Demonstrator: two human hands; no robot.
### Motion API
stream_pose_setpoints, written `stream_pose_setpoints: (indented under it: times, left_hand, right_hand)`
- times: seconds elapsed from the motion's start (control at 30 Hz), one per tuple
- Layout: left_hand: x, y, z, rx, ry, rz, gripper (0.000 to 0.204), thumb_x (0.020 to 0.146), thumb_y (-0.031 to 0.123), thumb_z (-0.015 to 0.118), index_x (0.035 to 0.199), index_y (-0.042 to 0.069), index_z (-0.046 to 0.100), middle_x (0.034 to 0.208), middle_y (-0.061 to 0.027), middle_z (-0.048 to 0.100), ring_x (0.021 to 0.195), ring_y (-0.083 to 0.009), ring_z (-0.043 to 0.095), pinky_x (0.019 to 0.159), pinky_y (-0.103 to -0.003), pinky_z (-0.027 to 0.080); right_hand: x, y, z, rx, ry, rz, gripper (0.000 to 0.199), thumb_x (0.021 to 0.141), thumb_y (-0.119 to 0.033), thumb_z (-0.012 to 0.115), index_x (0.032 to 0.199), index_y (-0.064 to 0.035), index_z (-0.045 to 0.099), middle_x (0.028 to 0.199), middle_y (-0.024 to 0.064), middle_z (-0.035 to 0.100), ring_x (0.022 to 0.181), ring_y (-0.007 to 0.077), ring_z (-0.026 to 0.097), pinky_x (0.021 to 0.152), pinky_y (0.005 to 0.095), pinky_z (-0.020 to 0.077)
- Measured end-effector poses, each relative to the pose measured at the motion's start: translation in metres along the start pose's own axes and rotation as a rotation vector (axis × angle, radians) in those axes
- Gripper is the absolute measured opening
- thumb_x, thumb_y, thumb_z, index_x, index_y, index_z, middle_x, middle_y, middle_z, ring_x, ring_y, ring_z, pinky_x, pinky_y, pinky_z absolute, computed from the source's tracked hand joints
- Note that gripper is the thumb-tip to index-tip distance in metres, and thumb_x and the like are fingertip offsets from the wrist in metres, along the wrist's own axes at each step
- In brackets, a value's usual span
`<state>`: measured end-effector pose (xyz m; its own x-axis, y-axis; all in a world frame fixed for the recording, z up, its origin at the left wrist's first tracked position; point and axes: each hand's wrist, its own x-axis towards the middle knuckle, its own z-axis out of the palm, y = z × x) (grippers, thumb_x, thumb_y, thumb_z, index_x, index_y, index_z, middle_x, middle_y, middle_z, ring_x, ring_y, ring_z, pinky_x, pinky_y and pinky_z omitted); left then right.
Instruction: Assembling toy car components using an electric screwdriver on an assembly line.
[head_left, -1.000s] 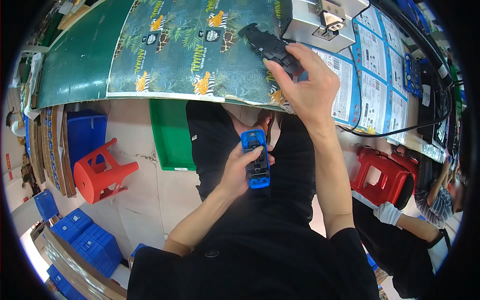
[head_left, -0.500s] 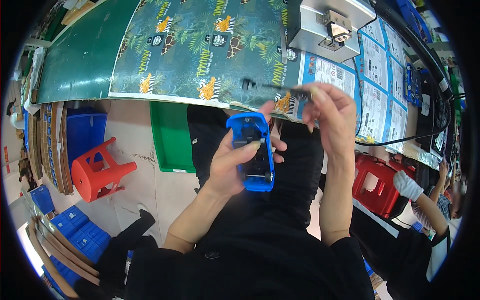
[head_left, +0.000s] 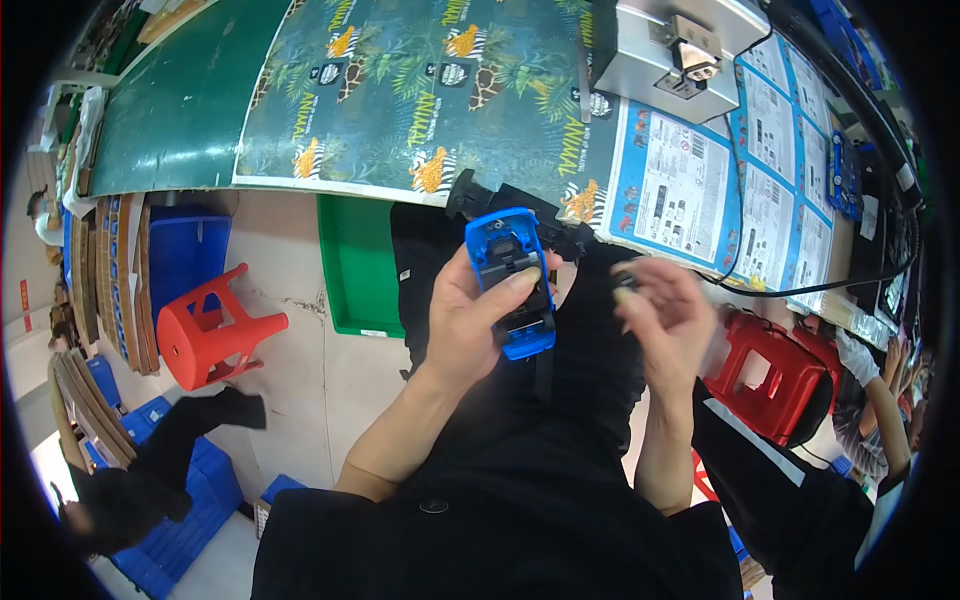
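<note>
My left hand [head_left: 462, 318] is closed around a blue toy car body [head_left: 530, 345], held with its hollow side up. Black parts [head_left: 515, 272] show inside the shell, and my thumb presses on them. Just beyond the body, across the table edge, is a long black part [head_left: 518, 203] with thick, rounded ends; whether my left fingers touch it is hidden. To the right, apart from the car, my right hand [head_left: 668, 312] pinches a small dark piece [head_left: 625, 280] between thumb and fingers. That piece is too small to name.
A silver metal device [head_left: 655, 65] stands on the printed-sheet-covered table [head_left: 400, 110]. Another blue toy car [head_left: 843, 175] lies at the right. A black cable [head_left: 770, 290] loops along the edge. Below are a green bin [head_left: 350, 270] and red stools [head_left: 215, 335]. A co-worker's gloved hand [head_left: 857, 358] is at far right.
My right hand has come down from the table edge toward me. The long black part beside it, blurred before, now lies behind the car body. My left hand has shifted slightly.
</note>
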<state>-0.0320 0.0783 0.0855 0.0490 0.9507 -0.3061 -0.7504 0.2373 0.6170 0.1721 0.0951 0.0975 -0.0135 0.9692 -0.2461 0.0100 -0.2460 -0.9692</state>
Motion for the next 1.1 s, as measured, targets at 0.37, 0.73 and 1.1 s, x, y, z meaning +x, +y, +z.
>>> stream_pose_setpoints:
  times: [0.37,0.73,1.1]
  left_hand:
    - [-0.010,-0.034,0.009,0.369,0.163,0.225,0.045,0.090,0.001,0.068,0.132,-0.001,0.051,0.106,-0.0042,0.065,0.096,-0.0094,0.061,0.082,-0.024,0.051]
    - [-0.005,-0.033,-0.001,0.215,0.033,0.216,0.041,0.092,-0.002,0.062,0.131,-0.001,0.052,0.115,-0.0096,0.067,0.103,-0.0145,0.064,0.087,-0.029,0.053]
    - [-0.007,-0.033,0.004,0.127,0.068,0.109,0.041,0.092,-0.001,0.062,0.131,-0.001,0.051,0.122,-0.0147,0.064,0.110,-0.0211,0.064,0.095,-0.033,0.051]
  right_hand:
    - [0.008,-0.017,0.070,-0.536,0.038,-0.722,0.075,0.059,-0.024,0.094,0.121,-0.0001,0.061,0.097,0.0095,0.069,0.083,0.0173,0.065,0.067,0.0251,0.0496]
    - [0.015,-0.021,0.079,-0.512,0.055,-0.631,0.082,0.056,-0.026,0.095,0.125,-0.0001,0.059,0.094,0.0064,0.066,0.078,0.0151,0.062,0.063,0.0253,0.0492]
    - [0.017,-0.019,0.071,-0.430,0.004,-0.618,0.067,0.065,-0.015,0.089,0.122,0.0017,0.059,0.097,0.0113,0.069,0.078,0.0187,0.067,0.064,0.0282,0.0560]
